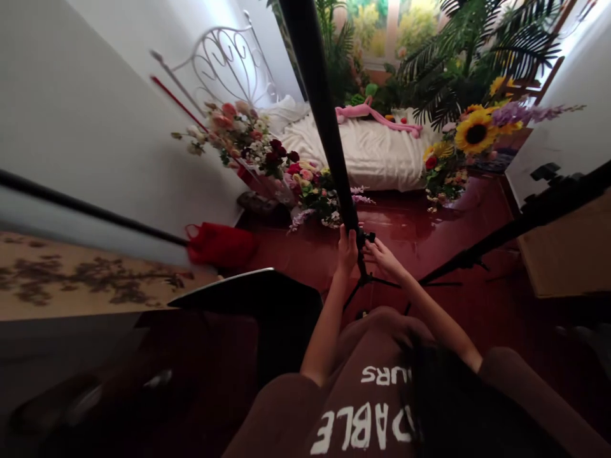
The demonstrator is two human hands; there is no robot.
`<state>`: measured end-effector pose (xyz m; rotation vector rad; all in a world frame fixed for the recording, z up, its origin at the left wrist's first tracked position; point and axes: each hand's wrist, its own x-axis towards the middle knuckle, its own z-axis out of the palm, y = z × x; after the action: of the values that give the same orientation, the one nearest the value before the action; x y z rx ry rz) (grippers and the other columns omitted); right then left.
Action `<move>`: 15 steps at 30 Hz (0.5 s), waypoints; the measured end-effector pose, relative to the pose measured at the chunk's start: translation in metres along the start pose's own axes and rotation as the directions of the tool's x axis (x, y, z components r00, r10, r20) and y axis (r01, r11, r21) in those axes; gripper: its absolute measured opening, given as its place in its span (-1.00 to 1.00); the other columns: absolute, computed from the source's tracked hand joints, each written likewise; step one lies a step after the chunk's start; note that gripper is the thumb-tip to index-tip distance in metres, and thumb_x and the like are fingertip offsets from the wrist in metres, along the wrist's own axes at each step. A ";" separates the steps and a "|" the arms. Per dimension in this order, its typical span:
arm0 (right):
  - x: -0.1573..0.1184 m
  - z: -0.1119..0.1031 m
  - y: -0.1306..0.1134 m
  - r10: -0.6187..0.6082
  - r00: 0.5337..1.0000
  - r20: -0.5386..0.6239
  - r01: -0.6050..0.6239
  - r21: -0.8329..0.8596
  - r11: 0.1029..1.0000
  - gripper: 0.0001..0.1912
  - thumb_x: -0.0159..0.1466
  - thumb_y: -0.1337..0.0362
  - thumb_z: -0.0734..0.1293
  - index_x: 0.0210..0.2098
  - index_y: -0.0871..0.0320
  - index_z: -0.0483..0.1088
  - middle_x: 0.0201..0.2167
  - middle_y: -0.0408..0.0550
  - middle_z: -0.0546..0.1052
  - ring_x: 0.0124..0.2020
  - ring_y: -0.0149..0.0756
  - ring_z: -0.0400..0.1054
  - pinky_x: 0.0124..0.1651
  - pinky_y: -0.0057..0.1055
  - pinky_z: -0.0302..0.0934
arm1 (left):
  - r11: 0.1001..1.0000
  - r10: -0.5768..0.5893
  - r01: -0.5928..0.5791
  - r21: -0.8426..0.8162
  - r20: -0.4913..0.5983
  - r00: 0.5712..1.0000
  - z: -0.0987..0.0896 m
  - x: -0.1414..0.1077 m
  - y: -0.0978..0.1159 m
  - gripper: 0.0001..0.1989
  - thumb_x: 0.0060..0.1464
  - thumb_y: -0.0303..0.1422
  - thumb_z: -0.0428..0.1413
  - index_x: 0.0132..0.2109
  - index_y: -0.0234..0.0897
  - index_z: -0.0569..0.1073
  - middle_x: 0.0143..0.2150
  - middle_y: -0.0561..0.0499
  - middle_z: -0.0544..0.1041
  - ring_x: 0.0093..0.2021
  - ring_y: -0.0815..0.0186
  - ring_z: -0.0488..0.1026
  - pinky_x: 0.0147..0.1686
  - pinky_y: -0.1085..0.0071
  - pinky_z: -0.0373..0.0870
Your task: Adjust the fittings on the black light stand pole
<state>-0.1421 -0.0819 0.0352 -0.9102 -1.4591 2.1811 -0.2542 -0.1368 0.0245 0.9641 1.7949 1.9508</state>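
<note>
A tall black stand [329, 121] rises from the floor in front of me and leans up past the top of the view. Around its lower pole my left hand [347, 249] is wrapped, the thumb pointing up. On the right side of the pole, my right hand [380, 256] has its fingers closed at a small black clamp knob [369, 237]. The stand's spread legs [382, 280] show just below my hands.
Beyond the stand is a bed with white cloth [382, 152], flanked by flowers [305, 178] and sunflowers [475, 132]. Another black pole [501, 235] slants at right, near a cardboard box [568, 254]. A red bag [219, 245] and a dark panel [267, 292] are at left.
</note>
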 end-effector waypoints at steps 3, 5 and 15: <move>0.005 -0.001 -0.006 -0.002 0.999 -0.041 0.000 -0.063 0.998 -0.62 0.20 -0.01 0.39 -0.11 0.05 0.33 -0.19 -0.09 0.51 -0.23 -0.30 0.51 -0.36 -0.46 0.44 | 1.000 0.007 -0.006 0.017 -0.032 0.999 0.003 0.007 -0.014 -0.31 0.12 0.25 -0.11 0.01 -0.25 0.43 -0.23 -0.10 0.56 -0.27 0.28 0.52 -0.22 0.36 0.47; 0.005 -0.002 -0.010 -0.003 0.998 -0.069 -0.004 -0.103 0.995 -0.56 0.18 -0.05 0.40 -0.11 0.06 0.29 -0.20 -0.07 0.49 -0.26 -0.30 0.50 -0.40 -0.45 0.44 | 0.999 0.015 -0.011 0.049 -0.078 0.997 0.005 0.010 -0.023 -0.27 0.10 0.27 -0.12 0.03 -0.27 0.43 -0.29 -0.09 0.55 -0.29 0.28 0.52 -0.26 0.37 0.46; 0.001 0.009 -0.025 0.286 0.957 0.048 -0.287 0.019 0.958 -0.33 0.19 -0.40 0.15 -0.47 0.13 0.29 -0.61 -0.15 0.39 -0.62 -0.46 0.30 -0.59 -0.56 0.22 | 0.994 0.046 -0.029 0.103 -0.169 0.984 0.013 0.012 -0.027 -0.25 0.09 0.28 -0.11 0.01 -0.29 0.45 -0.38 -0.09 0.53 -0.34 0.26 0.49 -0.30 0.38 0.38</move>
<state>-0.1508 -0.0775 0.0599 -1.1329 -1.3879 2.4335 -0.2599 -0.1155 0.0009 0.8903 1.9998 2.0391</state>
